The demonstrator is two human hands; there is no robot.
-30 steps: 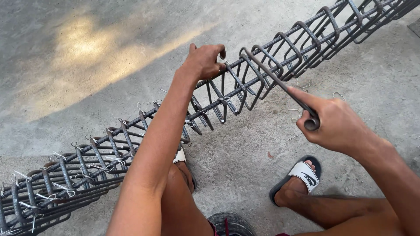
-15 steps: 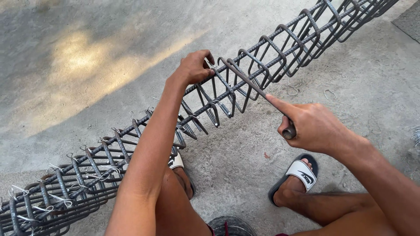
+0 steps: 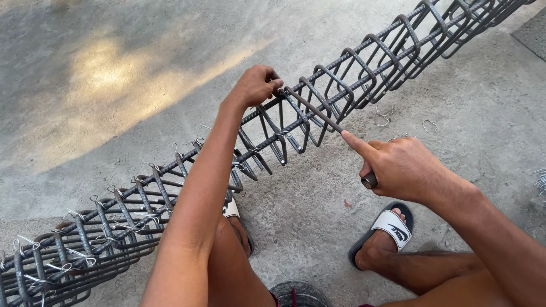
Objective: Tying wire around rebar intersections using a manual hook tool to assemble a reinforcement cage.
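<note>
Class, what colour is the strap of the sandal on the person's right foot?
The sandal strap is white with a black mark, over a dark sole; the head view shows it.

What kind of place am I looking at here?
Likely an outdoor building site or yard: a long rebar cage lies on a bare concrete floor, with loose tie-wire scraps nearby. The right hand works a tying tool.

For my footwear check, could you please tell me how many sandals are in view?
2: a right sandal on the concrete below the right hand, and a left sandal mostly hidden behind the left forearm, beside the rebar cage.
</note>
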